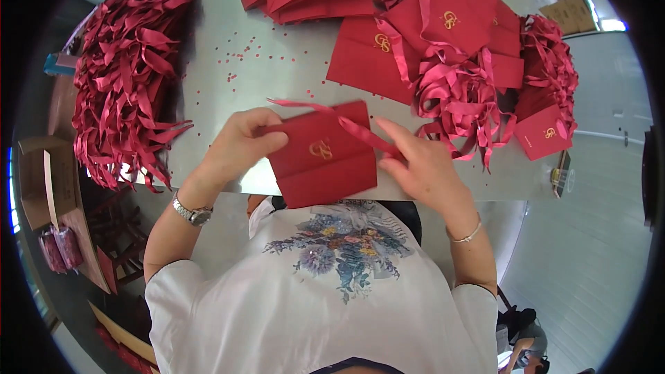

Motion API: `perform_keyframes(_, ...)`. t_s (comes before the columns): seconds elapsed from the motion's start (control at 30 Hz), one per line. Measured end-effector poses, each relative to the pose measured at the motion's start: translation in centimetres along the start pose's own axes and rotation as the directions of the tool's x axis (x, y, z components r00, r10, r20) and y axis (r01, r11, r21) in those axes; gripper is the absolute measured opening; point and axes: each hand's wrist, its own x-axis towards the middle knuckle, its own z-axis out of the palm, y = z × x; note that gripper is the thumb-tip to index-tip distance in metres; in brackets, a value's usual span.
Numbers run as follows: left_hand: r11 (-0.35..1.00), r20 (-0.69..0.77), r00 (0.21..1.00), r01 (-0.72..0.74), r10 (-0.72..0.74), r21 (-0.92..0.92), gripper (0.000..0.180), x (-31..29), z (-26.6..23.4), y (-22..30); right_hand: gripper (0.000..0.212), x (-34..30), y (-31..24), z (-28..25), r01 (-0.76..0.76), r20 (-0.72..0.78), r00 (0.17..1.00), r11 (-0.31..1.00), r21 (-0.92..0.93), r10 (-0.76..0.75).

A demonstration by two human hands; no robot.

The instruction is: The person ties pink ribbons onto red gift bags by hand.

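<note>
Closest to me is the wearer's white shirt (277, 312), with a printed bunch of flowers (346, 242) across it, and just beyond it the arms reach over the near side of a pale table (222, 28). Between the two hands is a flat red bag (298, 183) with a gold mark, tilted, its lower corner reaching past the table's edge from where I look; I can't tell whether any of it touches the tabletop. The left hand (246, 142) pinches the bag's left side, thumb on the front face. The right hand (426, 166) seems to have a pink ribbon (358, 131) caught between thumb and fingers, index finger held apart, by the bag's right side. The ribbon slants over the upper part of the bag, its other end sticking out past the left hand. If the left pinch loosens, I'd expect the bag to swing or drop off the edge, since so little seems to support it. A hard tug on the slick-looking ribbon could crease the bag or pull free of the fingertips. The loose ribbon tangle (457, 90) near the right hand could snag a finger, and the bag pile (443, 17) beyond, overlapping unevenly, might slide if an elbow or sleeve brushes it.
</note>
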Motion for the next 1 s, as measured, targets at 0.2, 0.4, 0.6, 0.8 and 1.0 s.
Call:
perform_keyframes(0.2,0.965,-0.088,0.994,-0.085,0.065,-0.248,0.008,0.6,-0.5,0.6,0.030,-2.8,4.0,-2.7,-0.184,-0.026,0.978,0.914,0.362,0.208)
perform_keyframes(0.4,0.966,-0.118,0.992,0.009,-0.040,-0.258,0.009,1.6,-0.2,0.3,0.031,-4.9,3.7,-4.2,-0.222,0.092,0.955,0.473,0.853,0.281)
perform_keyframes(0.6,0.982,-0.158,0.986,0.032,-0.062,-0.184,0.016,2.0,1.4,1.2,0.054,-5.3,1.6,-3.4,0.198,-0.225,0.971,0.260,0.945,0.078)
perform_keyframes(0.8,0.996,-0.054,0.996,0.069,-0.071,-0.051,0.018,1.8,2.1,1.8,0.029,-5.1,0.4,-3.0,0.251,-0.374,0.923,0.595,0.763,0.090)
perform_keyframes(1.0,0.998,-0.010,0.998,0.055,-0.055,0.006,0.017,1.2,3.0,2.4,0.018,-0.5,-4.2,-2.0,0.292,-0.392,0.894,0.946,0.140,-0.218)
